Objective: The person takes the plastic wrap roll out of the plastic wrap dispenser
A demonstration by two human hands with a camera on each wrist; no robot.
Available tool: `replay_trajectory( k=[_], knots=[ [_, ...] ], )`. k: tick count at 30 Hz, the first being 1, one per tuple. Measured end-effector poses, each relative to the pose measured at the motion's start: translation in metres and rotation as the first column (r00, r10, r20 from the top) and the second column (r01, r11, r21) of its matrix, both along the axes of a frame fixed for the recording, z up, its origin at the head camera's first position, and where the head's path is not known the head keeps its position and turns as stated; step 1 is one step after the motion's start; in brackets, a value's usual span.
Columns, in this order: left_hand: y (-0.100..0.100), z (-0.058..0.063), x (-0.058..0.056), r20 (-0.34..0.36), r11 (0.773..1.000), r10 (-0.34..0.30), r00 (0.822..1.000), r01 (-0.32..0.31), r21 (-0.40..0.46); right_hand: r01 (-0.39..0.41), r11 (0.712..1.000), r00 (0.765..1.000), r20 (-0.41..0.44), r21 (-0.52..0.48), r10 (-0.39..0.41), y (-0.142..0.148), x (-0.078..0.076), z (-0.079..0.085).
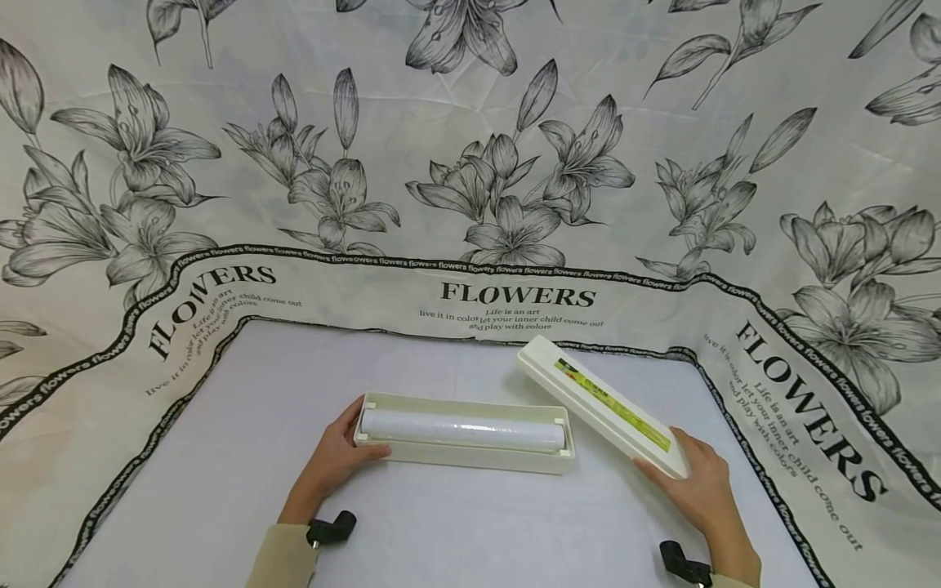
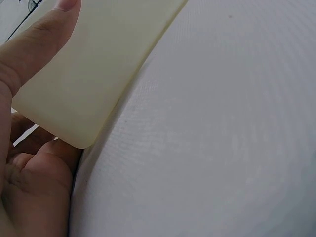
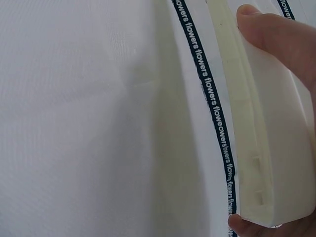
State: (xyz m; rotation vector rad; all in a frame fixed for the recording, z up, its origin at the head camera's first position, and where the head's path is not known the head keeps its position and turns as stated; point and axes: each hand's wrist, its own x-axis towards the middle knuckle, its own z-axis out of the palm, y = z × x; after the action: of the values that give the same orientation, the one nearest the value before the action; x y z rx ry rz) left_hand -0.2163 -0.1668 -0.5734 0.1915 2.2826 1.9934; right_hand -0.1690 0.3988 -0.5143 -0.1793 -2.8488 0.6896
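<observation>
A long cream box (image 1: 478,459) lies on the white surface in the head view, its top uncovered. Inside it is a roll of plastic wrap (image 1: 459,429), whitish and glossy. My left hand (image 1: 334,457) grips the box's left end, thumb on the near wall; the left wrist view shows the thumb against that smooth wall (image 2: 98,74) and the other fingers around the end. To the right, my right hand (image 1: 698,478) holds the white lid (image 1: 588,396) by its near end. The lid slants, its yellow-green label up, and its hollow underside partly shows in the right wrist view.
A white cloth (image 1: 470,531) covers the work surface. Behind and along both sides rises a cloth printed with lilies (image 1: 507,204) and black-lettered borders. Black wrist mounts (image 1: 332,529) sit at both sleeves.
</observation>
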Motion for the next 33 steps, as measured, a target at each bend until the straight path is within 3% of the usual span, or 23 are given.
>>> replay_trajectory(
  k=[33],
  knots=[
    [0.001,0.003,0.002,-0.013,1.000,-0.003,1.000,0.003,0.014,0.049,0.999,0.997,0.050,0.020,-0.050,0.012,0.007,-0.004]
  ],
)
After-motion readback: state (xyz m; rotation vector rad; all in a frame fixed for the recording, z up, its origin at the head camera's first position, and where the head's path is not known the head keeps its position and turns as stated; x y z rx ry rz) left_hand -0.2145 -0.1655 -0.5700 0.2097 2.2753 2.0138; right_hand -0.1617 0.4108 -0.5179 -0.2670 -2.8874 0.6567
